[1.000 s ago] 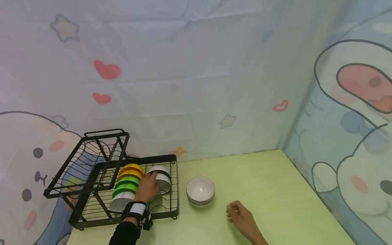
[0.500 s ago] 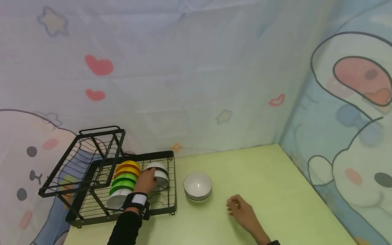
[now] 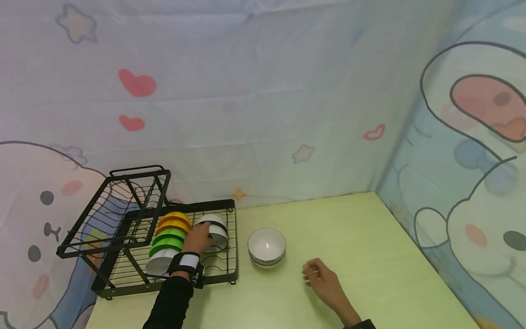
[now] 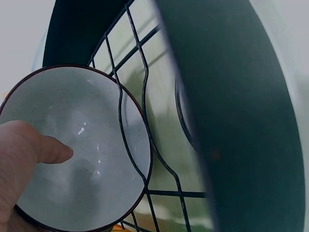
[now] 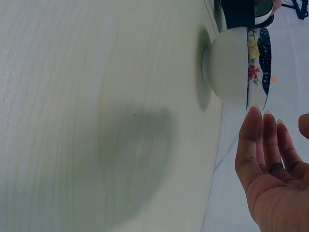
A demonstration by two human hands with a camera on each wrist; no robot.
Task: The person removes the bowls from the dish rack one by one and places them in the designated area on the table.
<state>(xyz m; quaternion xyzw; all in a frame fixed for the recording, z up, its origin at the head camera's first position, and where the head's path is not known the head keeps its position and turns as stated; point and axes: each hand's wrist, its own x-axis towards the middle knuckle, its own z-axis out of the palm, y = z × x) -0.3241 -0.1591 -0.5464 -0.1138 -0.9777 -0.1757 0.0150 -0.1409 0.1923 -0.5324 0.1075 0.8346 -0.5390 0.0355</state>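
In the head view my left hand (image 3: pixel 198 238) reaches into the lower tier of a black dish rack (image 3: pixel 209 278). It holds a white bowl (image 4: pixel 91 145) with a dark rim; the left wrist view shows the thumb on the inner face, the other fingers mostly hidden. Two white bowls stand on edge here, the nearer one (image 3: pixel 218 240) just below my fingers. My right hand (image 3: pixel 324 285) hovers over the table with fingers loosely bent, holding nothing. To its left sits a stack of white bowls (image 3: pixel 266 246); floral bands show in the right wrist view.
Left of my left hand, a row of yellow (image 3: pixel 174 222), green (image 3: pixel 166 246) and white bowls (image 3: pixel 160 262) stands in the rack. A raised wire shelf (image 3: pixel 115 219) overhangs the rack's left side. Patterned cloth (image 3: pixel 263 114) hangs behind the pale green table (image 3: pixel 349 237).
The head view has shifted slightly. My left hand stays at the white bowl in the rack, and my right hand stays nearly in place.
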